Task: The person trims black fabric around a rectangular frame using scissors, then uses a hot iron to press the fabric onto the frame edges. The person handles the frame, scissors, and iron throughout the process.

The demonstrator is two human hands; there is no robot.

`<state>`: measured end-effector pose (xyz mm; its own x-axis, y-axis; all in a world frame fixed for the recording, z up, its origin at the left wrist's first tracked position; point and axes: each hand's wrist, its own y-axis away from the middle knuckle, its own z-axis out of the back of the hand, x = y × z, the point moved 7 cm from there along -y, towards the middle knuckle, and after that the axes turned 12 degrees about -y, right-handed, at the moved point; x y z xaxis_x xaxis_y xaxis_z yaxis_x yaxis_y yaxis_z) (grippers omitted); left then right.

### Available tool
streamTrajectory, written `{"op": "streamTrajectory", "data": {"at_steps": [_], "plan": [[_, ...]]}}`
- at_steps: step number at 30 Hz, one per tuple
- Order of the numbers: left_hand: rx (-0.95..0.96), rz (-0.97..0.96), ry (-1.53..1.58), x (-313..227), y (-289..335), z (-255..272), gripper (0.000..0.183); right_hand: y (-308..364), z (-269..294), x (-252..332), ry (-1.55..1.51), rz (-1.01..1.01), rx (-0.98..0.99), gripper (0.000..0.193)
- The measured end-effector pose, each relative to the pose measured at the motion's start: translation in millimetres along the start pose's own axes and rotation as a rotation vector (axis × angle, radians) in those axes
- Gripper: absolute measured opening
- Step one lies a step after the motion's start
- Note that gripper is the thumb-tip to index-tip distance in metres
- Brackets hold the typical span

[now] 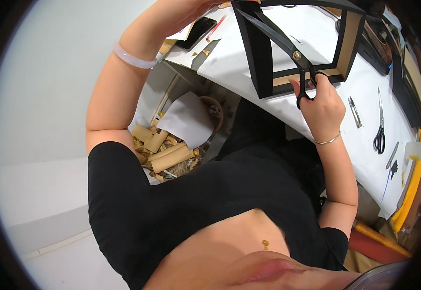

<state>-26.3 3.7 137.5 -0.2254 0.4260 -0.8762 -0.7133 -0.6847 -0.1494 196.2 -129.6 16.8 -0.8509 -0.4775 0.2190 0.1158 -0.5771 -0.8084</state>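
A black open box frame [259,63] with tan inner faces stands tilted over the white table, its top cut off by the view. At its upper left corner is my left hand [191,10]; the fingers reach the frame and seem closed on it, though most lie beyond the view's edge. My right hand [324,108] grips the black handles of large scissors [287,46], fingers through the loops. The scissors' blades point up and left across the frame's opening, spread apart near its upper left corner. Whether they touch the frame's material I cannot tell.
On the white table [360,159] lie thread snips [354,112], a second pair of scissors [380,123] and a slim blade-like tool [392,155]. A dark phone [197,34] and scraps are at the left. Below the table edge, a bin holds tan scraps [172,157] and white paper [186,118].
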Motion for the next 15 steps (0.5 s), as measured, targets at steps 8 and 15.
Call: {"op": "streamTrajectory", "data": {"at_steps": [8,15], "plan": [[0.023,0.092,-0.027,9.2,-2.2,-2.3,0.018,-10.0,0.1,1.8,0.064,0.039,-0.008,0.046],[0.007,0.036,-0.073,11.1,0.2,2.2,0.012,-13.4,2.3,5.2,0.034,0.036,-0.019,0.048]]}}
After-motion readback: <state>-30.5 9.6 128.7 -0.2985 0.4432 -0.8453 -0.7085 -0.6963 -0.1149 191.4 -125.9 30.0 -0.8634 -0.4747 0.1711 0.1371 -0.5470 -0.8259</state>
